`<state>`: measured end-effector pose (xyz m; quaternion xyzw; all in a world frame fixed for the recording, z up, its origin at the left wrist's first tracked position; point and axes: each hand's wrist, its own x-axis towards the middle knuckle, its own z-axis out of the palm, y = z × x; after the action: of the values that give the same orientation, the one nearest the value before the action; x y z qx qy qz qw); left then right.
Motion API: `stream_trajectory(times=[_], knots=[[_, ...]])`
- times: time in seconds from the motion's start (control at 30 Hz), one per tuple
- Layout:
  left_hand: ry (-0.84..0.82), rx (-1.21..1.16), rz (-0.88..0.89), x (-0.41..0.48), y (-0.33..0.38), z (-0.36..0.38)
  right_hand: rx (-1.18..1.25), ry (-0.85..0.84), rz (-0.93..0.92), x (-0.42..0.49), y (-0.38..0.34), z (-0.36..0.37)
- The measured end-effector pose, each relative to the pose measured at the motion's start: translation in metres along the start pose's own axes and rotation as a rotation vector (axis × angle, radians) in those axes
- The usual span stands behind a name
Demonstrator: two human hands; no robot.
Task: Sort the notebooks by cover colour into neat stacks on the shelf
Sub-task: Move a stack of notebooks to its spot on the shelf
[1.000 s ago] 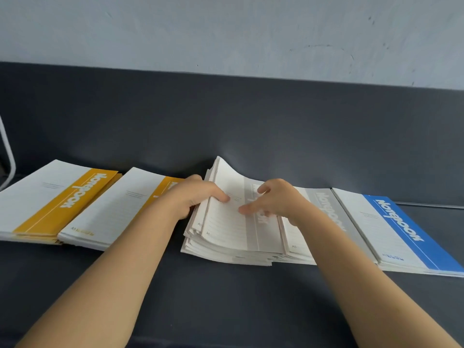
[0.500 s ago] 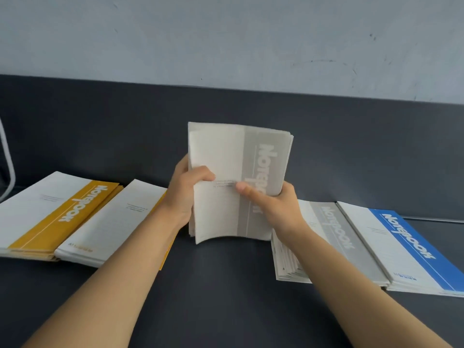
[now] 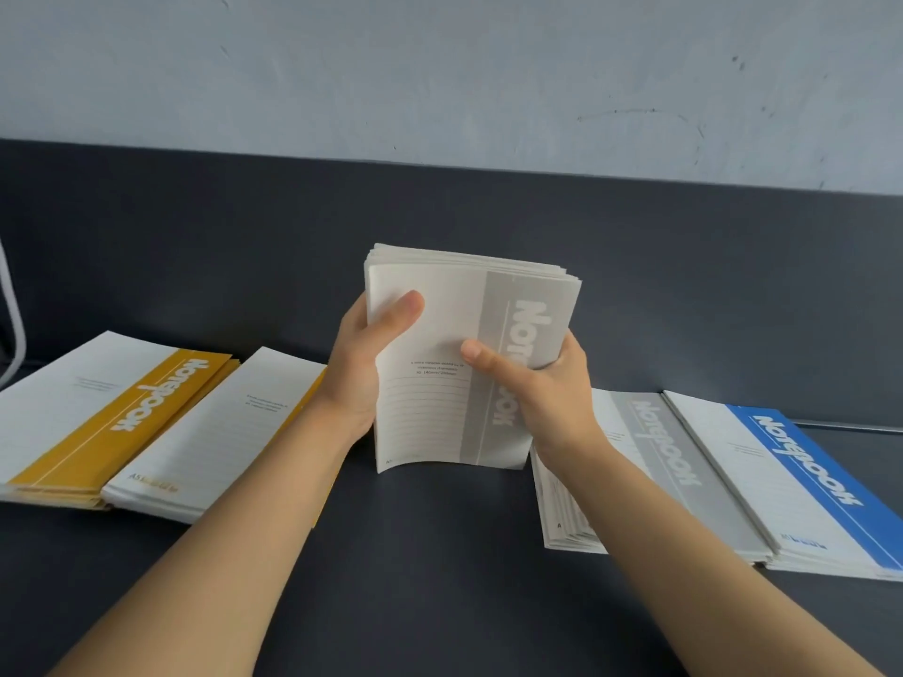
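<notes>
A bundle of several grey-striped notebooks (image 3: 440, 344) stands upright on its lower edge on the dark shelf (image 3: 440, 554), in the middle. My left hand (image 3: 361, 364) grips its left side, thumb on the front cover. My right hand (image 3: 532, 383) grips its right side, thumb across the grey stripe. A second grey-striped stack (image 3: 655, 461) lies flat just to the right, partly behind my right forearm. A blue-striped stack (image 3: 791, 486) lies beside that. Two yellow-striped stacks lie flat at the left, one at the far left (image 3: 97, 412) and one (image 3: 215, 437) nearer my left forearm.
A dark back panel (image 3: 440, 212) rises behind the shelf, with a pale wall (image 3: 440, 66) above it. A white cable (image 3: 12, 315) hangs at the far left edge. A thin metal rail (image 3: 850, 426) runs behind the blue stack.
Both hands lifted the grey bundle from flat on the shelf and stood it upright. Over the last half second it has stayed upright between my hands.
</notes>
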<state>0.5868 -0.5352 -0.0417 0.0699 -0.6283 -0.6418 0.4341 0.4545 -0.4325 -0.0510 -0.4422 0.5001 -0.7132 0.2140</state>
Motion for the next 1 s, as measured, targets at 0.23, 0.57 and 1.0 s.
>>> stream_trajectory(times=[0.23,0.57,1.0], knots=[[0.137,0.156,-0.027,-0.004,-0.007,0.006,-0.024,-0.059,0.180,-0.005,0.010,0.000],[0.333,0.510,-0.398,0.007,-0.004,-0.008,-0.386,-0.050,0.244,-0.001,0.012,-0.003],[0.107,1.044,-0.499,0.014,-0.033,-0.014,-0.930,-0.074,0.164,-0.002,0.018,-0.019]])
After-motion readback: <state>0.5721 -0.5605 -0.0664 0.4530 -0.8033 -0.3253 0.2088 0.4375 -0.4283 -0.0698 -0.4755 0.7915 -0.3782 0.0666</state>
